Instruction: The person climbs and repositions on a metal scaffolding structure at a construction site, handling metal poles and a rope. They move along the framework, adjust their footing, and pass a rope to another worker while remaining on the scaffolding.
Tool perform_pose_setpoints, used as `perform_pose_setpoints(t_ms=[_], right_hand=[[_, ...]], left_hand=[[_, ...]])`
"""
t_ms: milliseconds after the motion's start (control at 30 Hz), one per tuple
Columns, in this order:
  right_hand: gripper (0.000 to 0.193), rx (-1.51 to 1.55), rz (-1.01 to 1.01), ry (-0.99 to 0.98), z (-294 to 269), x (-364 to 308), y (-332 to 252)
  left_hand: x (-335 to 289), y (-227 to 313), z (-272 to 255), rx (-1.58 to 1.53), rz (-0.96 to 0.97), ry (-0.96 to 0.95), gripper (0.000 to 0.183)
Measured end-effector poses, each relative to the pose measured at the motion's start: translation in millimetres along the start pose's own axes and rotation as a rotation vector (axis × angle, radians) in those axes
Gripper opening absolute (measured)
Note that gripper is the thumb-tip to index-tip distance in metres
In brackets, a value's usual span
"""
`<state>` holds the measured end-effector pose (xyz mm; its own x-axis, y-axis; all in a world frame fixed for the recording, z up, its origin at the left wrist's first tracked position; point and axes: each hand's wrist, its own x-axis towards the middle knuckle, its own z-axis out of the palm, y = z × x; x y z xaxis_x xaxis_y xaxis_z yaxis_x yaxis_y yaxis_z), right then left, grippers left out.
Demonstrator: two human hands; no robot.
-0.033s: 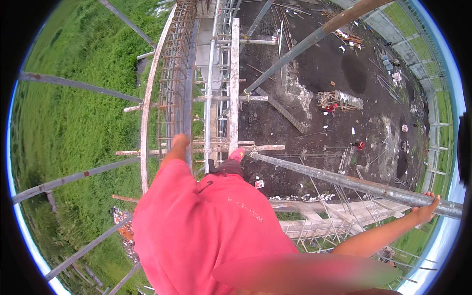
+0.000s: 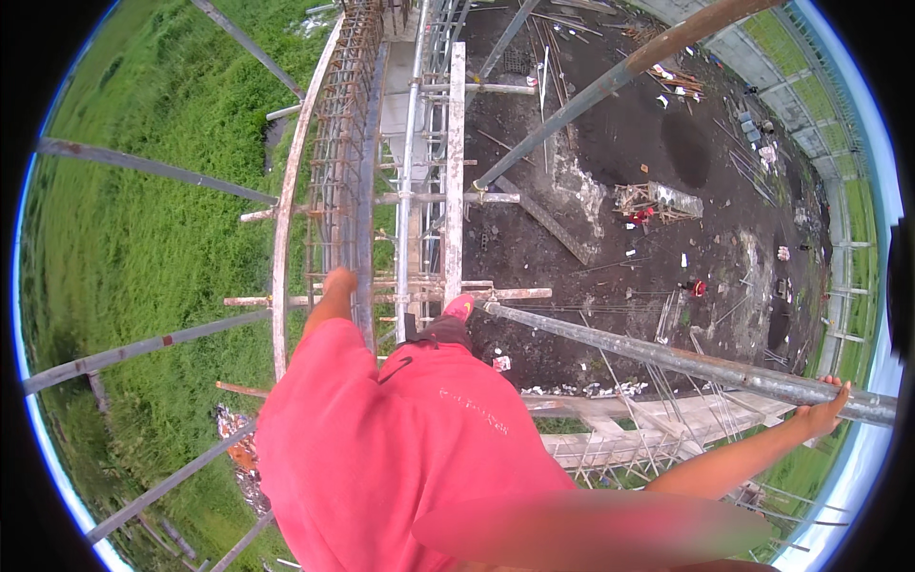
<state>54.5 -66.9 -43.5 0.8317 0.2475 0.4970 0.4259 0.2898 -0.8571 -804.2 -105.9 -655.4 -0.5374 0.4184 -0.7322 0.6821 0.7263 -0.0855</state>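
Note:
My right hand [image 2: 822,418] reaches out at the far right and is wrapped around a grey steel pipe [image 2: 667,357], its fingertips showing over the upper edge. The pipe slants from the middle of the scaffold out to the right rim. My left hand [image 2: 340,280] is at a tall cage of rusty rebar [image 2: 335,172], over its near end. The fingers of that hand are hidden, so its grip cannot be told. Along the cage's right side runs a grey metal edge [image 2: 367,181]. My pink shoe [image 2: 459,306] stands at the near end of a narrow whitish plank [image 2: 455,172].
Another upright-looking pipe [image 2: 408,162] runs beside the plank. A rusty diagonal pipe [image 2: 610,86] crosses at upper right. Far below on the right lies dark ground [image 2: 658,267] with debris and two people in red. Green growth [image 2: 172,229] spreads below left, crossed by slanting pipes.
My left hand has shifted slightly left and nearer to me along the rebar cage. My right hand stays on the pipe.

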Motion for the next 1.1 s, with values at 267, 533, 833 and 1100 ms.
perform_pose_setpoints(t_ms=[267,533,833,1100], right_hand=[[0.039,-0.053,0.009,0.0,5,-12,-6],[0.034,-0.048,0.021,-0.004,1,-5,1],[0.033,0.028,0.058,-0.059,-3,2,9],[0.039,-0.02,0.069,-0.023,2,-2,4]], left_hand=[[24,10,56,-0.118,0.265,0.05,0.054],[-34,107,90,-0.242,0.784,-0.158,0.039],[5,119,61,-0.175,0.592,-0.19,0.052],[0,133,56,-0.001,0.662,-0.187,0.03]])
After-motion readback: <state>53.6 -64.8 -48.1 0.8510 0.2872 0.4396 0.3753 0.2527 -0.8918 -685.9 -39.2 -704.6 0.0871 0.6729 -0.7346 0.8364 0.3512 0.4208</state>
